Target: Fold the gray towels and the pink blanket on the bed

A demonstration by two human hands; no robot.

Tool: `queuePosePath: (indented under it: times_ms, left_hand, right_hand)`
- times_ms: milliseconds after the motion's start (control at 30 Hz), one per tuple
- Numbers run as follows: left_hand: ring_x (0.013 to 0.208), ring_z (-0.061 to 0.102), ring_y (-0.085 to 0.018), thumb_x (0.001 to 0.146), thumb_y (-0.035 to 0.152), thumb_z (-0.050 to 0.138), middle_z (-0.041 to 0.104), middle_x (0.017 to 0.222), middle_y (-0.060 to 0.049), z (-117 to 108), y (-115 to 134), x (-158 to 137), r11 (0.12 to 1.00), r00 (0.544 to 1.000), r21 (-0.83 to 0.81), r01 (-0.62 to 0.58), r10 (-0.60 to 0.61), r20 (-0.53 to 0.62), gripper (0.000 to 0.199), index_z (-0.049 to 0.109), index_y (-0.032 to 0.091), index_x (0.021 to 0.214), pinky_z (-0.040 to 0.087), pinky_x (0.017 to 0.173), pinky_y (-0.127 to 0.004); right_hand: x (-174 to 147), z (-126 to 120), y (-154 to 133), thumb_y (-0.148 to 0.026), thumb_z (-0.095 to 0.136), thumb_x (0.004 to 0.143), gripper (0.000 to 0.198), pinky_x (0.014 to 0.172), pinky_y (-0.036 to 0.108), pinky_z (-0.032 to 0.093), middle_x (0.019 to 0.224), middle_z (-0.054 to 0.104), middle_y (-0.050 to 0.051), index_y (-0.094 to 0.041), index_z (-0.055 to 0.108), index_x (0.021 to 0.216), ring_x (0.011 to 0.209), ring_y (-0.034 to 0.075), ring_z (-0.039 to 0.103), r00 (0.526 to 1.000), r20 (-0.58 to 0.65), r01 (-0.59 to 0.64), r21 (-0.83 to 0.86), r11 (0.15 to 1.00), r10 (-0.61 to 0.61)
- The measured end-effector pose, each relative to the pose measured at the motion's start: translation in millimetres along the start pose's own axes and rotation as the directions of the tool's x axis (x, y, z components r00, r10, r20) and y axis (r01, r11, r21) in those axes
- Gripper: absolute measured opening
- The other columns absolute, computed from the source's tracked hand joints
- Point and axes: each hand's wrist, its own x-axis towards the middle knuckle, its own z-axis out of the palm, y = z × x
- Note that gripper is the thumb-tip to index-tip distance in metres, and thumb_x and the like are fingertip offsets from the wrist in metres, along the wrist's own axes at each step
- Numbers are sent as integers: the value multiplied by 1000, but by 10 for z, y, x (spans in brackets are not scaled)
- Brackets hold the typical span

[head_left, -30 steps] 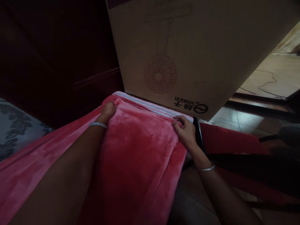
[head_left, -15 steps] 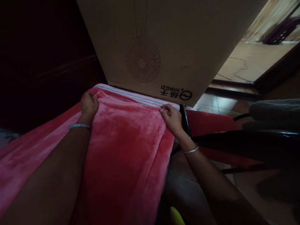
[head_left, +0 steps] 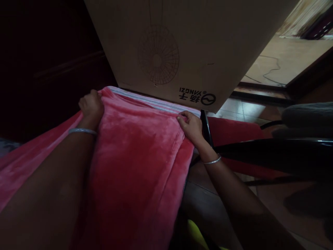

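A red and pink plush blanket (head_left: 135, 149) lies folded in front of me, its near part running out of view at the bottom. My left hand (head_left: 91, 106) is closed on its far left corner, fingertips partly hidden. At the far right corner, my right hand (head_left: 191, 125) pinches the blanket's edge between thumb and fingers. Under the far edge shows a striped pale cloth (head_left: 156, 104), white with grey-blue lines.
A tall cardboard box (head_left: 208, 45) with a fan drawing stands just beyond the blanket. To the right are a black glossy curved furniture part (head_left: 273, 152), red fabric (head_left: 234, 130) and a grey cushion-like object (head_left: 307, 116). Dark furniture (head_left: 52, 69) fills the left.
My left hand has moved left and slightly up with its corner, spreading the blanket's far edge wider. The right hand keeps its pinch, almost in place. The view has shifted slightly.
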Motion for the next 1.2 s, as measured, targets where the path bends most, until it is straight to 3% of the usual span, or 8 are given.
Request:
queuePosePath:
  times_ms: [200,333,433,533,767,900,1033,1200]
  left_hand:
    - [124,60,-37,100,32,33,66,131,-25,113,-49,42,999,992,43,-9,3,127,49,61,3,129,46,103,-50]
    - [127,59,-39,99,35,37,63,134,-28,-30,-38,6,1000,978,26,-8,3,207,53,56,-1,133,46,105,-51]
    - [126,59,-42,96,42,43,61,136,-30,-222,-99,-89,998,983,58,11,-21,185,61,50,-1,138,49,102,-52]
    - [124,60,-44,94,44,42,62,133,-31,-340,-234,-263,982,980,191,-8,-30,199,61,55,-2,132,49,100,-53]
    - [118,64,-41,99,43,31,67,125,-29,-375,-500,-687,948,968,308,-81,1,252,59,60,0,125,51,94,-47]
    - [112,67,-39,100,35,25,70,121,-26,-442,-601,-656,925,973,361,-115,32,228,53,62,6,123,51,89,-45]
    - [105,69,-37,100,39,27,71,116,-23,-417,-693,-554,927,984,365,-86,23,174,51,61,9,123,51,82,-42]
    - [113,67,-40,99,36,26,70,119,-28,-288,-758,-573,950,979,310,-28,-36,199,54,60,4,128,50,91,-46]
  right_hand:
    - [9,-12,-33,-43,53,87,34,82,37,48,100,75,10,-19,73,103,92,27,67,999,22,-25,-31,999,26]
    - [8,-36,-87,-41,54,88,34,83,37,48,101,75,11,-19,73,104,94,28,67,997,41,-63,-79,995,66]
    - [2,-57,-117,-41,53,89,35,84,37,48,103,75,12,-18,73,106,96,28,67,995,65,-70,-91,993,76]
    - [-5,-67,-130,-40,53,90,35,85,37,48,105,75,12,-18,73,108,99,29,67,995,69,-71,-89,993,77]
    - [-17,-27,-92,-41,55,89,33,84,38,48,102,75,12,-19,74,105,97,29,67,998,29,-58,-55,997,60]
    - [-10,-2,-51,-42,55,88,32,82,38,49,101,75,11,-20,74,102,95,29,66,999,9,-44,-23,999,45]
    - [-1,0,-41,-41,55,88,32,84,38,49,101,75,11,-19,74,102,95,29,67,999,15,-41,-24,999,42]
    - [3,-32,-80,-40,56,89,33,86,38,49,104,75,12,-18,74,105,97,29,67,998,38,-57,-55,997,59]
